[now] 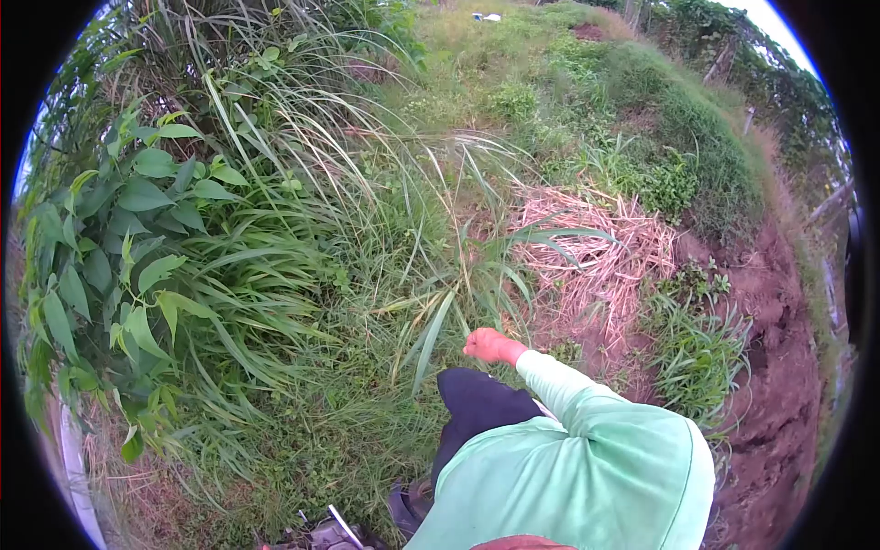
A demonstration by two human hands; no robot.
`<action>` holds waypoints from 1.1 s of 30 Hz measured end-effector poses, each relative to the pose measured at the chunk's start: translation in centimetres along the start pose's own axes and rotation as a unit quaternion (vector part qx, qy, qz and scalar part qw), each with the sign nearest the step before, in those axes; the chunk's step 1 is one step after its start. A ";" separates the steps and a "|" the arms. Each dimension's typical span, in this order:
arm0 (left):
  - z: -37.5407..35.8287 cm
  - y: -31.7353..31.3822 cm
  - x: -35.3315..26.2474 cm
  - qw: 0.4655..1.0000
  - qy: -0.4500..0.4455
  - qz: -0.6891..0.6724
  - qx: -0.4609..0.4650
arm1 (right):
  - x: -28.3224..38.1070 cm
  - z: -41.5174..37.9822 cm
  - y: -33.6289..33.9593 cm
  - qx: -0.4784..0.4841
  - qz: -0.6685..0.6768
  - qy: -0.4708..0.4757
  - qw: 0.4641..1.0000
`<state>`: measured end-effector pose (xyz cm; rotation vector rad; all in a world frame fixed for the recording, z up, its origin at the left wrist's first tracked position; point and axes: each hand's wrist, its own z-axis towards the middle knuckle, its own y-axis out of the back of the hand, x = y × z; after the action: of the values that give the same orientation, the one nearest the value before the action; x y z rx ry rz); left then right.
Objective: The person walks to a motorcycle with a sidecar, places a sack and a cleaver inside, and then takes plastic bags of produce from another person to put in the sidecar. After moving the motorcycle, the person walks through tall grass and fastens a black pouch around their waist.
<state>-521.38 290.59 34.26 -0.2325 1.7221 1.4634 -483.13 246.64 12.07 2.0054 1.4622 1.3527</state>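
My right hand [495, 346] is closed in a fist in front of my raised knee [481, 403], at the end of a light green sleeve [559, 380]. Long grass stalks [461, 266] rise from the fist, their blades fanning out ahead and to both sides. Exactly where the fingers meet the stems is hard to make out. My left hand is out of sight.
A heap of dry straw [596, 247] lies ahead to the right, beside a bare soil bank [770, 367]. Dense leafy shrubs [147, 220] and tall grass fill the left. Part of a machine [330, 534] shows at the bottom edge.
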 end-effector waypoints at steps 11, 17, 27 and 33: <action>0.8 -2.1 4.4 0.977 -0.072 -0.158 -0.121 | -7.0 -0.8 -2.3 -0.026 0.019 -0.034 0.999; 0.5 -2.2 4.2 0.978 -0.061 -0.149 -0.131 | -5.1 0.0 -1.8 0.013 -0.013 -0.045 0.999; 0.5 -2.7 4.1 0.984 -0.058 -0.086 -0.145 | -3.4 3.0 -0.8 0.026 -0.033 -0.011 0.999; 0.4 -2.7 3.0 0.983 -0.060 -0.084 -0.154 | -9.6 3.5 -2.3 0.079 0.021 -0.044 0.996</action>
<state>-521.44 291.20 30.25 -0.4349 1.3424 1.5804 -481.85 240.23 3.83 2.1767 1.5385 1.1811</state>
